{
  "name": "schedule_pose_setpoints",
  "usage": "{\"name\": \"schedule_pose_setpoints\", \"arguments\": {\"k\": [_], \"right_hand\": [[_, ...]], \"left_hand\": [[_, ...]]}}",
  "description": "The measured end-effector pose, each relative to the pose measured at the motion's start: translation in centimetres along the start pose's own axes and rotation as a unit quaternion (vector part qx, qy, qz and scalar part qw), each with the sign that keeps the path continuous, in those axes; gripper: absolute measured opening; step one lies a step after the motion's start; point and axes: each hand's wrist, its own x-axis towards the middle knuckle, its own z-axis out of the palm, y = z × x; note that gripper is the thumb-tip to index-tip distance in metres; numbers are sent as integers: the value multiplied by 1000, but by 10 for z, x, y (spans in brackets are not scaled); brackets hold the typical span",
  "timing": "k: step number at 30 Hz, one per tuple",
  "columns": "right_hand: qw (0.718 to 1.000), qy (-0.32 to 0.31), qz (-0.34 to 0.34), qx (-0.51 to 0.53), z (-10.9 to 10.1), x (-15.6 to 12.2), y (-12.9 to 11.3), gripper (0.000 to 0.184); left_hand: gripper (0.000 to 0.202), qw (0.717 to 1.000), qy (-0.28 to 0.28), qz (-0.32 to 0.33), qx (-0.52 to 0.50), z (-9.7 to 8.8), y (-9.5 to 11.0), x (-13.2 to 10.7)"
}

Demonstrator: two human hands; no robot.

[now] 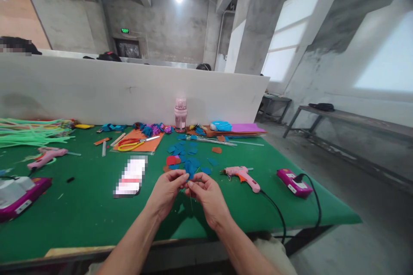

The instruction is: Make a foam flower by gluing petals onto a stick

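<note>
My left hand (pixel 167 192) and my right hand (pixel 208 197) meet over the near part of the table, thumbs and fingertips pinched together. Between them is a blue craft flower (pixel 189 169) with a thin stem hanging below. Both hands are closed on it; my fingers hide its lower part. Just beyond lie loose blue petals (pixel 177 149) and a red piece (pixel 171 160). A pink glue gun (pixel 243 175) rests to the right of my right hand. Left of my left hand lies a blurred-out phone (pixel 131 176).
Yellow-handled scissors (pixel 132 145) lie on an orange sheet (pixel 150 147). A pink bottle (pixel 180 115) stands by the white partition (pixel 145 90). Magenta power strips (pixel 295 182) sit at both sides, with a black cable (pixel 274 206) at right. Green pipe cleaners (pixel 35 133) and another glue gun (pixel 48 156) are left.
</note>
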Motion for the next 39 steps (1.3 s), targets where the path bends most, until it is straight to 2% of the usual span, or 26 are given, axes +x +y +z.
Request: {"name": "schedule_pose_setpoints", "arguments": {"k": [10,19,27,39], "right_hand": [[1000,-27,11,-1,2,-2,2,21],[999,-37,3,21,1,-2,1,22],[993,-70,36,91,2,-2,3,24],[983,-99,65,137,2,-3,1,24]], "left_hand": [[20,999,-26,-26,-37,5,8,-5],[19,998,-50,-23,-2,1,7,-5],[21,999,-25,-28,-2,4,10,-6],[22,998,-46,-48,-25,3,14,-10]]}}
